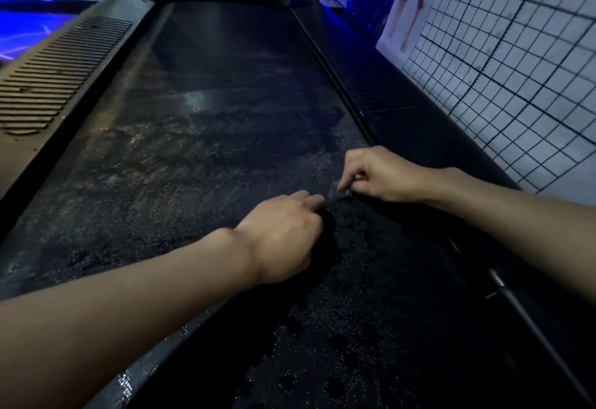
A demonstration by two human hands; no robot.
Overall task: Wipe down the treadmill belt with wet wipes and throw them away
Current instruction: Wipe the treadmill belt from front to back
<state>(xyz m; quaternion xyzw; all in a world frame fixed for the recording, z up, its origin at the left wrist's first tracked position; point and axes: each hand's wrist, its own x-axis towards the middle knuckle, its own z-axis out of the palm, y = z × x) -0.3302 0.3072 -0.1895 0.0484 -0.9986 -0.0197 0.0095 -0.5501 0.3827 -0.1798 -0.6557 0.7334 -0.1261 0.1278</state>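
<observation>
The dark treadmill belt (206, 137) stretches ahead of us, wet in patches. Our left hand (283, 234) lies on it, fingers curled; we cannot tell if it grips anything. Our right hand (377, 173) pinches the small crumpled wet wipe (341, 193) on the belt, near its right edge.

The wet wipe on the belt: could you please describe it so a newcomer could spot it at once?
On the long dark treadmill belt, look near its right edge where both hands meet. The wet wipe is pinched by the right hand, close to the left hand. It is the only pale, crumpled scrap there.
</observation>
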